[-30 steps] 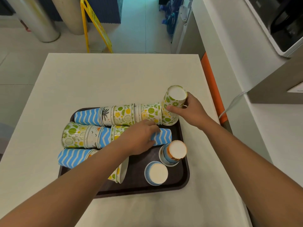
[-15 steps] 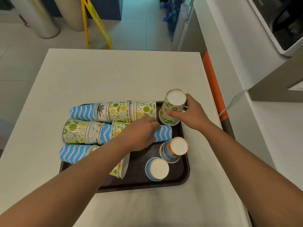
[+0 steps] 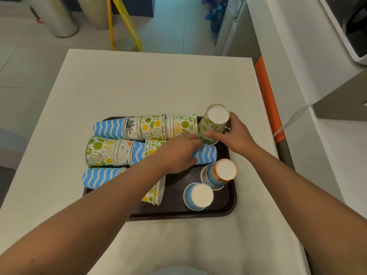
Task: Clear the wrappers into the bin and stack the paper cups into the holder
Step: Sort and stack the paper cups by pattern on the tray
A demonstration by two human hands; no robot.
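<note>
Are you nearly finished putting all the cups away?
Not yet. Many cups are already nested into three rows lying on the tray. The right hand holds a lime cup upside down; the left hand grips the middle row. Two upside-down cups are still loose. No holder, bin or wrappers are in view.

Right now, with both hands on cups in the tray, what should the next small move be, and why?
Probably lift the citrus cup off the tray: the right hand already has a grip on it, upside down. The left hand holds the middle row of lying cups steady.
</note>
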